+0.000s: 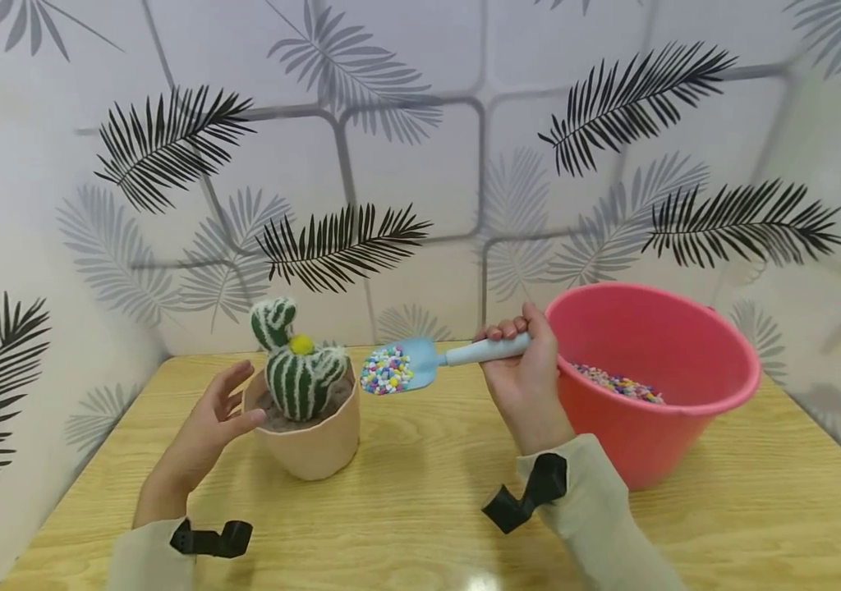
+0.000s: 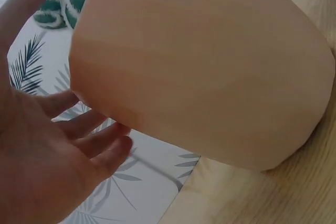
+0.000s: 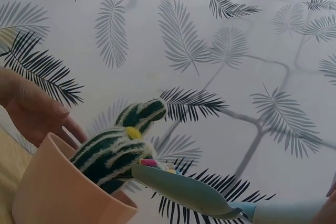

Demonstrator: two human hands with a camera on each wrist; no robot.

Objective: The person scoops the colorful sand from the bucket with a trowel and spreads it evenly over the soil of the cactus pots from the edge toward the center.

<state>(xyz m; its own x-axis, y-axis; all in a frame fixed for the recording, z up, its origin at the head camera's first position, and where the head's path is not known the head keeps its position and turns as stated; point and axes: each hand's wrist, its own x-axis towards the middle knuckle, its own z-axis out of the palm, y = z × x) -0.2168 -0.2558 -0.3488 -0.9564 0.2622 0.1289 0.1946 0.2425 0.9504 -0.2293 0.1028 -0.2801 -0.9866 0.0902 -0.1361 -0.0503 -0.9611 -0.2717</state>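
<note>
In the head view my right hand (image 1: 527,377) grips the pale handle of a light blue garden trowel (image 1: 424,361). Its blade carries a heap of small multicoloured pebbles (image 1: 387,369). The blade is raised above table height, just right of a peach flower pot (image 1: 317,447). A knitted green and white cactus (image 1: 298,386) with a yellow tuft stands in grey soil inside that pot. My left hand (image 1: 206,419) is at the pot's left side, thumb by the rim, fingers loosely bent. From the left wrist, the fingertips (image 2: 121,145) show right along the pot's wall.
To the right stands a large pink bucket (image 1: 650,410) with more multicoloured pebbles (image 1: 616,383) in it, close beside my right wrist. A light wooden table (image 1: 406,509) bears everything. Behind it rises a wall (image 1: 420,180) with a leaf pattern.
</note>
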